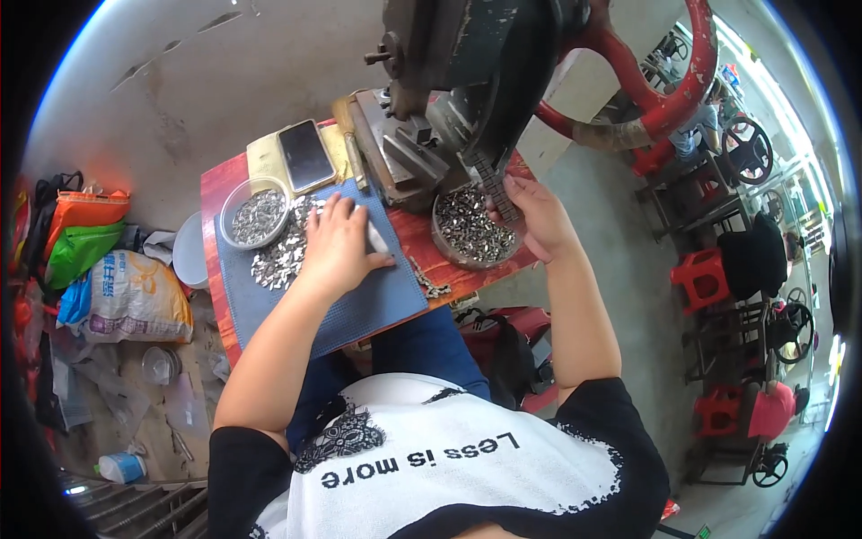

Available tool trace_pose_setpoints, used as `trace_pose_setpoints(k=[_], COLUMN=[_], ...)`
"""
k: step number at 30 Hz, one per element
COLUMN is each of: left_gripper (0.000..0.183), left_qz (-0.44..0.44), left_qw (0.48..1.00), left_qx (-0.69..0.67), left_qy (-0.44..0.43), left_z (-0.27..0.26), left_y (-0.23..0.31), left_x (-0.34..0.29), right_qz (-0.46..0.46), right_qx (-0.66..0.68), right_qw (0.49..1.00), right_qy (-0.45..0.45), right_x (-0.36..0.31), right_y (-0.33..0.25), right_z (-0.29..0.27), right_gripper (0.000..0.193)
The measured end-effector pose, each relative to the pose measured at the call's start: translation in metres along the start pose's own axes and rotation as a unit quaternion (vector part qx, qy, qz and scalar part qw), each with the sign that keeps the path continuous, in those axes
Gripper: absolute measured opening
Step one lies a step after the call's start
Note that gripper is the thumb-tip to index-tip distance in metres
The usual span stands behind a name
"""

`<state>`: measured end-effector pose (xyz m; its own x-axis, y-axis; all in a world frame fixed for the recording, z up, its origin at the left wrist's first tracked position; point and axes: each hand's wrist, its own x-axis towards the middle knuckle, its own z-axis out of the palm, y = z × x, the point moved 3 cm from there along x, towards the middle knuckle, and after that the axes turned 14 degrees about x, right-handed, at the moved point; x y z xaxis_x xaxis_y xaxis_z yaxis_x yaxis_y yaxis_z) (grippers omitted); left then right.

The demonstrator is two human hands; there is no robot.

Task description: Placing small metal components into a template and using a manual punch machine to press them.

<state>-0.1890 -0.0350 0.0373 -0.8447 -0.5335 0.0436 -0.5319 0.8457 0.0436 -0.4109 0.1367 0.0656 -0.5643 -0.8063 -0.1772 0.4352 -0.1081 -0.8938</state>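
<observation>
**Strip in the right hand, pile under the left hand**

The right hand pinches the dark, segmented strip between thumb and fingers. The strip slants forward and leftward from this grip, its near end at the fingers and its far end close to the press; contact with the press cannot be determined. The left hand is spread, palm down, over the pile of small metal pieces, its thumb well apart; no object shows in its grasp, though the underside is hidden.

Likely faults: a loosened pinch could drop the strip into the bowl, which sits just below and left of the right hand, where it would lie among similar small parts. A careless forward reach could bring the fingers near the press. A broad sweep of the left hand could scatter pieces off the mat beneath it, or knock the tub to its left. Stray pieces to the right of the left hand, near the table edge, could be brushed to the floor.
</observation>
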Motion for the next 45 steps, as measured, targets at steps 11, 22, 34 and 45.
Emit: trace_pose_setpoints(k=[11, 22, 34, 45], left_gripper=[0.025, 0.022, 0.009, 0.011], left_qz=[-0.074, -0.064, -0.115, -0.082], left_qw=[0.938, 0.963, 0.959, 0.966], left_qx=[-0.239, -0.202, -0.186, -0.166], left_qy=[0.241, 0.169, 0.182, 0.179], left_z=[-0.015, 0.016, 0.011, 0.012], left_y=[-0.074, -0.075, -0.102, -0.097], left_x=[-0.083, -0.130, -0.105, -0.104], right_qz=[-0.248, -0.290, -0.236, -0.212], right_qx=[-0.404, -0.443, -0.448, -0.470], right_qw=[0.819, 0.829, 0.830, 0.817], right_qy=[-0.325, -0.178, -0.233, -0.259], right_x=[-0.035, 0.006, 0.002, -0.029], right_y=[0.118, 0.110, 0.113, 0.115], right_z=[0.156, 0.144, 0.146, 0.146], right_gripper=[0.031, 0.011, 0.011, 0.012])
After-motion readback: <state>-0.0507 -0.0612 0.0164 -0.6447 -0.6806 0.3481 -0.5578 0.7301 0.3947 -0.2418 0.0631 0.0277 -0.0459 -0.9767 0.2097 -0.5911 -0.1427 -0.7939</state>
